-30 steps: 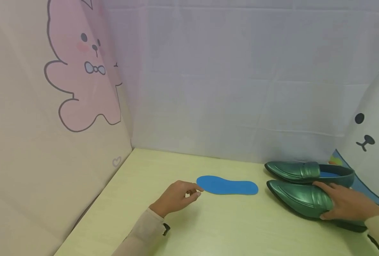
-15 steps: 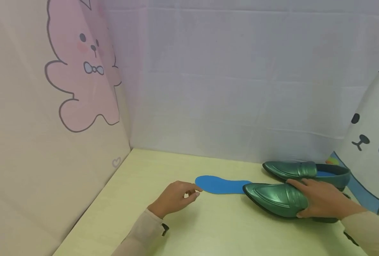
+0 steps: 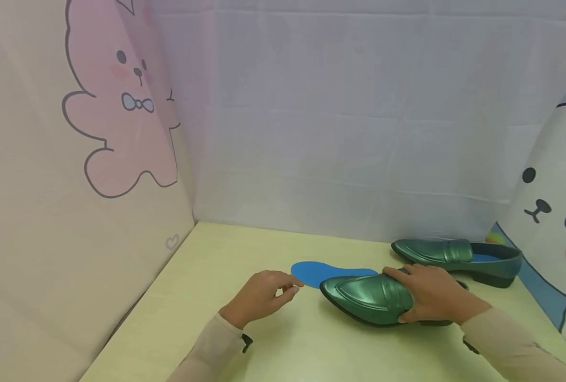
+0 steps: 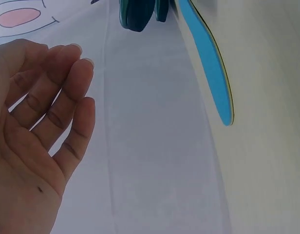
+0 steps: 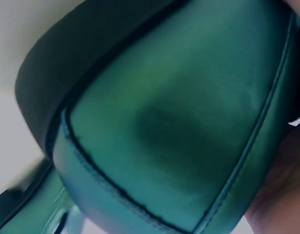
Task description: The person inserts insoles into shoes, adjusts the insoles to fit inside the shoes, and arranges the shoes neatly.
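Observation:
My right hand (image 3: 433,294) grips a shiny green pointed loafer (image 3: 366,298) over its upper, thumb on the near side. Its toe points left and overlaps a blue insole (image 3: 311,272) in the head view. The shoe's green heel part (image 5: 155,126) fills the right wrist view. To the left, my left hand (image 3: 266,294) holds nothing, its fingers loosely bent and their tips at the insole's left end in the head view. From the left wrist, that hand (image 4: 47,112) shows its palm, with the insole (image 4: 211,68) off to the right.
A second green loafer (image 3: 436,252) stands at the back right by the curtain, a blue insole inside it. The pale yellow table (image 3: 245,241) meets a white curtain (image 3: 311,132) behind and printed cloths at both sides.
My right hand has carried the near loafer leftward, away from the other loafer and partly across the view of the insole. The left hand has stayed in place.

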`<state>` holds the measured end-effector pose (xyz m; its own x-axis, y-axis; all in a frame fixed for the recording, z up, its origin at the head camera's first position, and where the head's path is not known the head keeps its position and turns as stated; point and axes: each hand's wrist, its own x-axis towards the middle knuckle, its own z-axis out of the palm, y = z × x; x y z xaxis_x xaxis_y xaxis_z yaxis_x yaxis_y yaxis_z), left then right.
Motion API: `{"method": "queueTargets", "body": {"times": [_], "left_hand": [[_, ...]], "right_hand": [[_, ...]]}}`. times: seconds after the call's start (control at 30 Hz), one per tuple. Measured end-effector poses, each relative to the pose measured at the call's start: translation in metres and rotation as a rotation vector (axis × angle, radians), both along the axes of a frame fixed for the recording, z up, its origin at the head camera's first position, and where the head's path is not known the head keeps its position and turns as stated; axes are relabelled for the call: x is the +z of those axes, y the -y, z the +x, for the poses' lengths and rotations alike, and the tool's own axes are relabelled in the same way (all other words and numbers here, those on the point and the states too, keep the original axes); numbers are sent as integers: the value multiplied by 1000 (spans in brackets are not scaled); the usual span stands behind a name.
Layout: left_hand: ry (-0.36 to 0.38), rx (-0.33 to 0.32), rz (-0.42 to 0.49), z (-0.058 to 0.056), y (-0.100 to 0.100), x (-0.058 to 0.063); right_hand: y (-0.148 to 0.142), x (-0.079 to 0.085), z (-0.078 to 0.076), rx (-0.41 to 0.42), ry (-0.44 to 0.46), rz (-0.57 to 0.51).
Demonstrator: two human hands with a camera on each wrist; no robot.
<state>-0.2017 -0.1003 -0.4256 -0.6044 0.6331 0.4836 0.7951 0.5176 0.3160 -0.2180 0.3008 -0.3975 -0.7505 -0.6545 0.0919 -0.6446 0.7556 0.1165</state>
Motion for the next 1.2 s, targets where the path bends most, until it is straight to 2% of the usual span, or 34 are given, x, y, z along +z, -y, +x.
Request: {"method": "queueTargets", "body": {"times": [0.2, 0.47, 0.67, 0.83, 1.03, 1.2], "left_hand": [[-44, -21, 14, 1, -5, 3], [-57, -53, 10, 0, -7, -1], [-76, -72, 31, 1, -7, 2], [-74, -57, 15, 3, -3, 0], [-81, -43, 6, 4, 1, 0], [-49, -14, -13, 5, 4, 1]], "right_hand": [[36, 3, 3, 32, 6, 4], [73, -1, 8, 35, 30, -9], [102, -2, 11, 58, 31, -1], [121, -11, 16, 60, 31, 13], [138, -15, 22, 10, 39, 38], [148, -19, 24, 1, 32, 64]]}}
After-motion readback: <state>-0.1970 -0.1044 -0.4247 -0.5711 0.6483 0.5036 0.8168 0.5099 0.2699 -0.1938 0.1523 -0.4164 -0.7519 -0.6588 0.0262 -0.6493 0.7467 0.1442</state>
